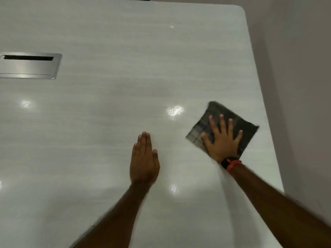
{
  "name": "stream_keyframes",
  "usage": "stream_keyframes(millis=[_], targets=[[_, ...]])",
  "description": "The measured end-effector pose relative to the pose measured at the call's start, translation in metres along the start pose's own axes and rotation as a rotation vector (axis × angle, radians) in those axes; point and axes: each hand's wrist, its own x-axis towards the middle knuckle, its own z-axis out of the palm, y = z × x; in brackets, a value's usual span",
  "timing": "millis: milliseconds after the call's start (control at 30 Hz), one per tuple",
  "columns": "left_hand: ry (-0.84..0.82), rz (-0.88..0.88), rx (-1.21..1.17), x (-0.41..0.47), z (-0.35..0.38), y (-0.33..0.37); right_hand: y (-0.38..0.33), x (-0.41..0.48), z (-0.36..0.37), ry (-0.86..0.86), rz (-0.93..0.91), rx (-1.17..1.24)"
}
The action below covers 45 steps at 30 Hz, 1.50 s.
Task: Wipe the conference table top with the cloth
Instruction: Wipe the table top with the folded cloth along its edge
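The pale, glossy conference table top [125, 59] fills most of the view. A dark checked cloth [238, 120], folded into a square, lies flat on it near the right edge. My right hand [221, 140] presses down on the cloth with its fingers spread and straight; a dark watch with a red strap sits on the wrist. My left hand [144, 158] rests flat on the bare table to the left of the cloth, fingers straight and together, holding nothing.
A brushed-metal cable box lid [28, 66] is set flush into the table at the far left. The table's right edge [265, 104] and rounded far corner border a grey floor or wall [300, 68]. Bright ceiling-light reflections dot the surface.
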Motion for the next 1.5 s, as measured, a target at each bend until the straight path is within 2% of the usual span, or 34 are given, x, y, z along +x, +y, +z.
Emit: stream_keyframes(millis=[67, 133, 233, 267, 300, 333, 467, 533, 600, 700, 733, 767, 900, 967, 1033, 1133, 1167, 1200, 1300, 1333, 1400, 1500], targets=[[-0.003, 0.002, -0.003, 0.001, 0.0, 0.0, -0.004, 0.017, -0.004, 0.0, 0.207, 0.068], [-0.01, 0.005, -0.012, 0.0, -0.001, 0.001, -0.033, 0.002, 0.002, 0.018, 0.224, 0.073], [-0.034, -0.001, -0.024, 0.001, -0.003, 0.001, -0.044, -0.043, 0.015, -0.065, -0.157, -0.024], [-0.04, 0.001, -0.025, 0.0, -0.003, 0.0, -0.03, -0.04, 0.01, -0.098, -0.249, -0.037], [-0.039, 0.008, -0.025, -0.001, -0.004, -0.001, -0.011, -0.026, 0.004, -0.077, -0.268, -0.039], [-0.037, 0.015, -0.024, 0.0, -0.003, -0.002, 0.01, -0.006, 0.0, -0.035, -0.205, -0.034], [-0.01, 0.014, -0.006, 0.0, 0.0, -0.001, 0.061, 0.08, -0.021, 0.06, 0.288, 0.099], [0.013, 0.007, 0.039, 0.001, 0.004, -0.001, 0.042, 0.097, -0.021, 0.064, 0.351, 0.109], [-0.008, 0.063, 0.057, 0.013, 0.008, 0.01, 0.013, 0.093, -0.018, 0.053, 0.195, 0.081], [-0.118, 0.143, 0.0, 0.046, 0.016, 0.044, 0.006, 0.082, -0.015, -0.021, -0.179, -0.018], [-0.129, 0.135, -0.021, 0.053, 0.019, 0.052, 0.018, 0.089, -0.018, -0.017, -0.197, -0.021], [-0.115, 0.125, -0.02, 0.057, 0.022, 0.057, 0.033, 0.1, -0.022, 0.008, -0.142, -0.004], [-0.073, 0.145, 0.074, 0.048, 0.025, 0.054, 0.078, 0.139, -0.034, 0.052, 0.287, 0.105], [-0.059, 0.146, 0.088, 0.047, 0.026, 0.055, 0.062, 0.14, -0.03, 0.056, 0.341, 0.091], [-0.059, 0.142, 0.102, 0.047, 0.025, 0.059, 0.032, 0.126, -0.023, 0.069, 0.212, 0.088], [-0.077, 0.14, 0.095, 0.046, 0.022, 0.059, 0.029, 0.11, -0.016, 0.018, -0.155, 0.007], [-0.074, 0.136, 0.09, 0.047, 0.021, 0.058, 0.041, 0.116, -0.021, 0.014, -0.167, 0.026], [-0.068, 0.134, 0.09, 0.047, 0.02, 0.059, 0.054, 0.124, -0.027, 0.034, -0.103, 0.056], [-0.066, 0.138, 0.091, 0.045, 0.021, 0.061, 0.076, 0.147, -0.038, 0.059, 0.217, 0.11], [-0.072, 0.135, 0.086, 0.046, 0.021, 0.061, 0.07, 0.146, -0.037, 0.049, 0.257, 0.097], [-0.087, 0.13, 0.082, 0.046, 0.021, 0.06, 0.045, 0.125, -0.029, 0.061, 0.204, 0.054], [-0.108, 0.123, 0.087, 0.046, 0.021, 0.06, 0.024, 0.087, -0.013, 0.037, -0.062, -0.001]])
